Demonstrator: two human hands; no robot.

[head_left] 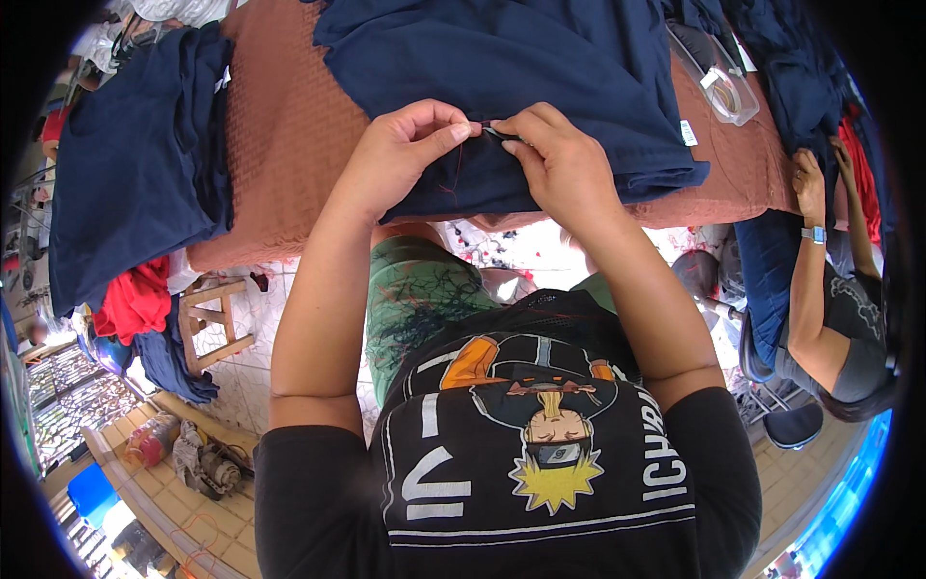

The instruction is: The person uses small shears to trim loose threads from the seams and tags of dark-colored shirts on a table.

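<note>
A dark navy garment (502,68) lies spread on the brown-covered table in front of me, its hem along the near edge. Over that hem my left hand (410,150) pinches thumb and forefinger together at a tiny reddish bit. Fine reddish thread (456,174) dangles below those fingertips. My right hand (564,159) is closed in a pinch just beside it, with a small dark and greenish piece showing between the fingers. The fingertips nearly meet, and what exactly they grip is too small to tell.
A folded navy garment (145,145) hangs over the table's left side, near red cloth (135,299) and a wooden stool (212,323). A clear plastic container (714,77) with a tape roll sits at right. Beyond it, a co-worker's hands (810,183) touch dark cloth.
</note>
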